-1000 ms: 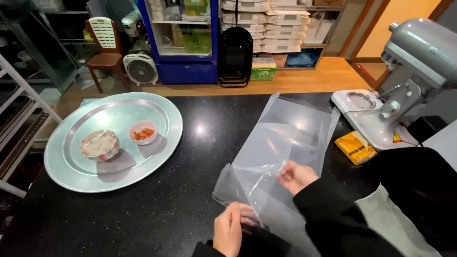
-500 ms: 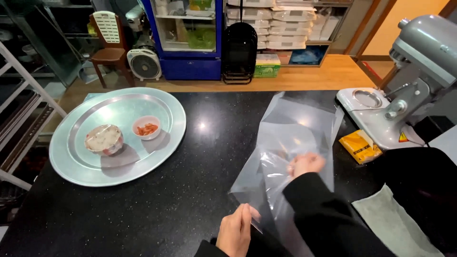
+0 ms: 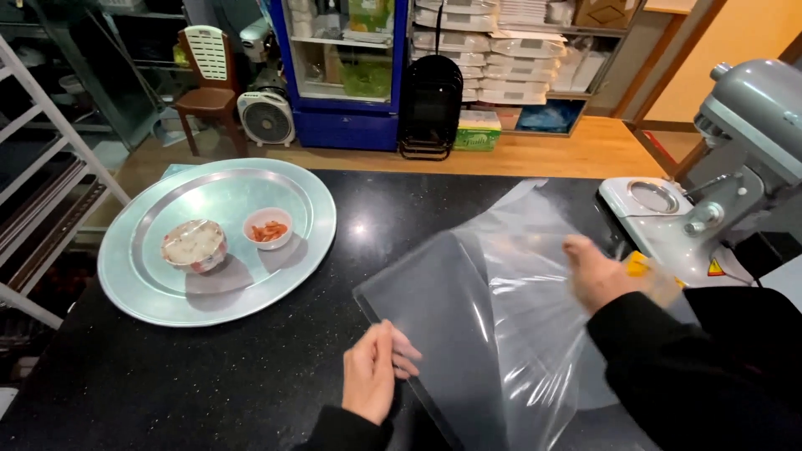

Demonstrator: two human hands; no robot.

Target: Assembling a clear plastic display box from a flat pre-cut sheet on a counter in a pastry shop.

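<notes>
The left hand [image 3: 378, 377] is pinching, with curled fingers, the near edge of a clear, glossy plastic bag [image 3: 493, 309] lying on the speckled black counter [image 3: 209, 376]. The right hand [image 3: 597, 271] is pressing into the film, fingers closed around it. Farther left, a round metal tray [image 3: 284, 271] is bearing two small bowls.

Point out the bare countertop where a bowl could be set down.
Bare black counter lies in front of the round metal tray, left of the left hand. Another strip runs between the tray and the clear plastic bag. The right side is crowded: the bag, the right hand and the stand mixer.
</notes>
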